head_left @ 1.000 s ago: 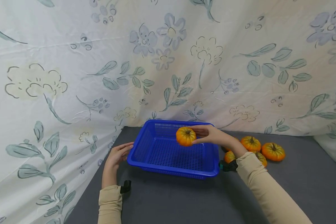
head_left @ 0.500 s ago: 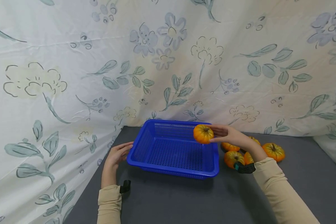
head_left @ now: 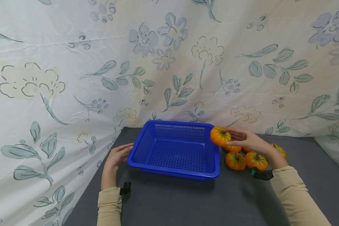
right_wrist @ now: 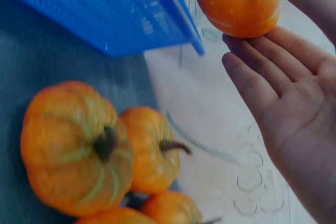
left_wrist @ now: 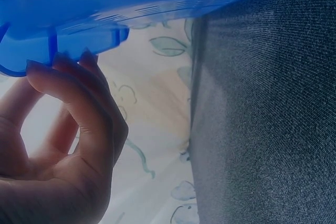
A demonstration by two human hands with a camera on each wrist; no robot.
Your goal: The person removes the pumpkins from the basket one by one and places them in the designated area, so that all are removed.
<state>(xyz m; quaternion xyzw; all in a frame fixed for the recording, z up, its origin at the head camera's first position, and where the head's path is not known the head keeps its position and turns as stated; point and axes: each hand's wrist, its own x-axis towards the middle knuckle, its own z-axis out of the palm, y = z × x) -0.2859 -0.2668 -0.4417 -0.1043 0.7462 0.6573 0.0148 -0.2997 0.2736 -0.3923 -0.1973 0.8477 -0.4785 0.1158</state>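
Note:
In the head view a blue plastic basket (head_left: pixel 173 175) with perforated sides stands on the dark tabletop. At its left side my left hand (head_left: pixel 117 158) holds the rim, the fingertips right at the underside of the rim in the left wrist view. My right hand (head_left: pixel 251 141) pinches a small orange pumpkin (head_left: pixel 220 136) between thumb and fingers. This pumpkin is held up at the basket's right rim, its stem upward. Below it in the head view, several more pumpkins (head_left: pixel 235 161) rest on the table, partly hidden by the right hand and wrist.
The grey tabletop (head_left: pixel 169 204) extends in front of the basket and to the right. A floral-patterned cloth (head_left: pixel 169 88) hangs right behind the table and along its left side. Each wrist wears a black strap (head_left: pixel 262 174).
My right hand has carried the pumpkin rightward from above the basket's inside to its right rim. More of the table pumpkins show now. The left hand and basket have hardly moved.

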